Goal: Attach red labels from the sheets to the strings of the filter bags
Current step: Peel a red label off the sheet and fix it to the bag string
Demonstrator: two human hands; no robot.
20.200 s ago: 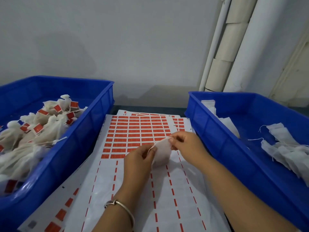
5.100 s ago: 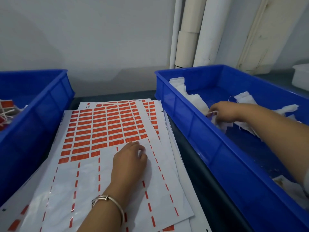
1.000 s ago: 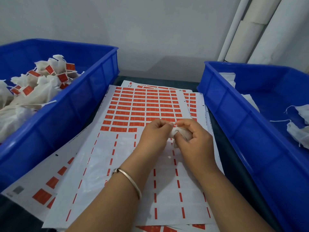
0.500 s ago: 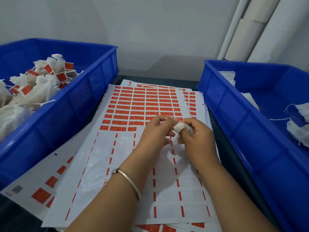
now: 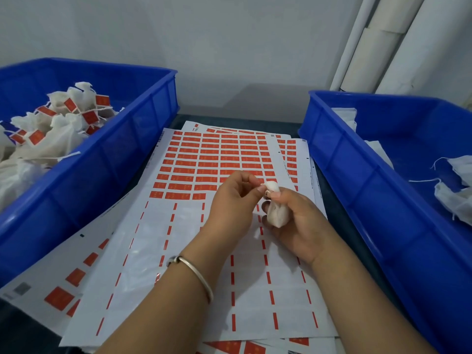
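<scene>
We see both hands held close together above the label sheets, which lie fanned on the dark tabletop between two blue bins.

The right hand has a white bag bunched in its curled fingers. The bag's body hangs down across the palm, while its gathered top pokes up past the thumb and forefinger, which are pressed together on its neck.

The left hand sits just beside, with a metal bangle on its wrist. Its thumb and forefinger tips meet at the bag's top and are pinched shut there. What they pinch is too small for us to tell; we cannot make out a string or a label between them. Its other fingers are curled loosely.

The top sheet is full of red labels in rows over its far half. The near half is stripped, with only thin red dashes left between blank columns. Both hands hover over the line where the full rows end.

The left bin holds a heap of white bags with red labels on their strings. The right bin holds a few bags with bare strings, well apart from the hands.
</scene>
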